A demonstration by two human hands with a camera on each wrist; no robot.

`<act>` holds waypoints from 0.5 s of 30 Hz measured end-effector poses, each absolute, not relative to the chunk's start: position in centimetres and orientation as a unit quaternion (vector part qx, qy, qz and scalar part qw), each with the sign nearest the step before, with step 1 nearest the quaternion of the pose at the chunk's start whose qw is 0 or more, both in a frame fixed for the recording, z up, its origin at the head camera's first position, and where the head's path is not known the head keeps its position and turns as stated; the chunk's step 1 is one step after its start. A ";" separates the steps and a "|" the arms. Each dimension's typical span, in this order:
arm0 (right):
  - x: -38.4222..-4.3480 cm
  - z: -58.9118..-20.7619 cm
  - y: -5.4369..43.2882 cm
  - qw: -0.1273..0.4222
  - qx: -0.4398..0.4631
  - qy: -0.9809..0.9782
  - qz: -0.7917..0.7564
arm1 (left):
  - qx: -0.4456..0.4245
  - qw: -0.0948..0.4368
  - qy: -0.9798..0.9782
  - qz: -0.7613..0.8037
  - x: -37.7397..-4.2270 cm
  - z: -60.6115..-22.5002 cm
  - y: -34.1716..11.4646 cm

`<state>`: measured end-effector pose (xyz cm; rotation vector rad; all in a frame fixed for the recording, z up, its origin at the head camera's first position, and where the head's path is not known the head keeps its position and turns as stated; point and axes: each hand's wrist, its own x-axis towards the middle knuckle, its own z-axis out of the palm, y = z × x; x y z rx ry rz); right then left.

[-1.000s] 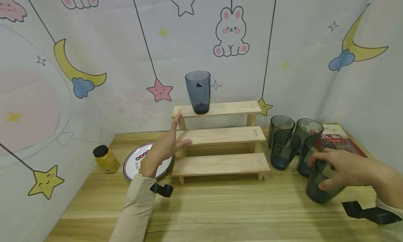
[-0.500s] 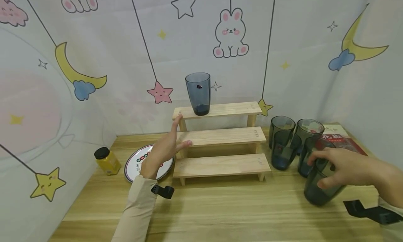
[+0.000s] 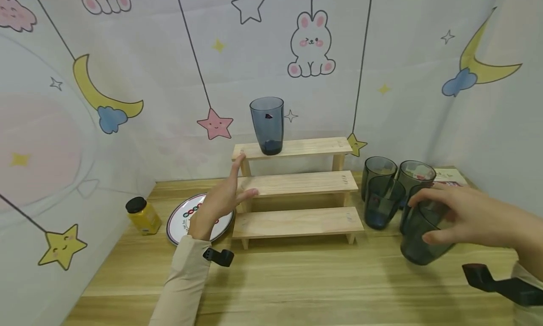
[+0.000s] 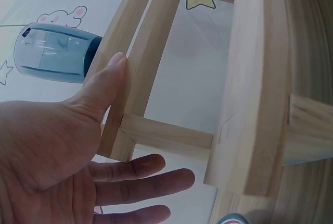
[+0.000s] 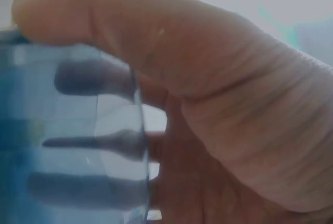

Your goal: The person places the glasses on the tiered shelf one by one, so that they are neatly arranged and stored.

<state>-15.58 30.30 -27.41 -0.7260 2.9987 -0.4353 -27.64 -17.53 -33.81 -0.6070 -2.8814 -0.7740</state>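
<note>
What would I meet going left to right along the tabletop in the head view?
Yellow jar → plate → rack → standing glasses → right hand gripping a tilted glass.

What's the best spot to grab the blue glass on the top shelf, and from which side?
I'd grip around the middle of the blue glass, from the front or right. It stands upright and widens upward, so it probably won't slip down. The patterned backdrop is behind it, and the left hand is by the left end of the top shelf.
</note>
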 end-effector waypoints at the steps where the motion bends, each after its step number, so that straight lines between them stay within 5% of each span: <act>1: -15.6 -27.2 30.0 0.003 -0.237 0.962 -0.138 | -0.200 0.049 -0.945 -0.254 -27.6 -33.8 -17.5; 10: -16.7 -25.9 27.2 -0.107 -0.276 0.944 -0.144 | -0.192 0.046 -0.947 -0.252 -27.8 -33.9 -17.5; 15: -17.4 -25.2 25.8 -0.120 -0.286 0.932 -0.187 | -0.189 0.045 -0.948 -0.253 -27.7 -33.8 -17.7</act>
